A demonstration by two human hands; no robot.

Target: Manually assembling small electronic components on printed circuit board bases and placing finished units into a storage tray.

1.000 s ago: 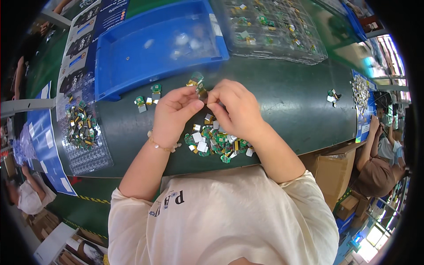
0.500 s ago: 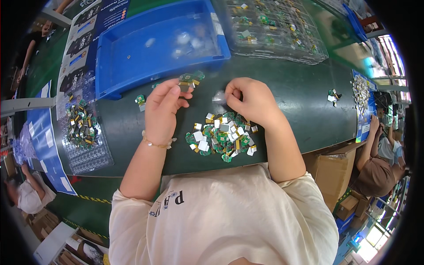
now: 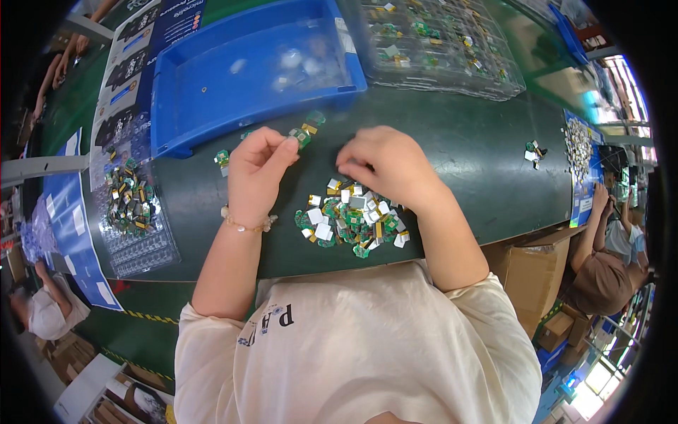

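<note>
We note, on the bench (image 3: 487,162), a blue bin (image 3: 233,106) at upper left, stacked clear trays (image 3: 438,85) at upper right, a circuit-board pile (image 3: 357,218) at centre. The right hand (image 3: 388,159) above is half-curled, contents indeterminable; the left hand (image 3: 258,159), centre-left, pinches a green board (image 3: 303,138).

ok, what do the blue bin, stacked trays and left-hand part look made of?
Blue bin: probably moulded plastic, satin; even colour, soft sheen.
Stacked trays: likely thin clear plastic, glossy; contents show through.
Part in the left hand: perhaps circuit-board laminate, judging by green colour; finish too small to tell.
</note>
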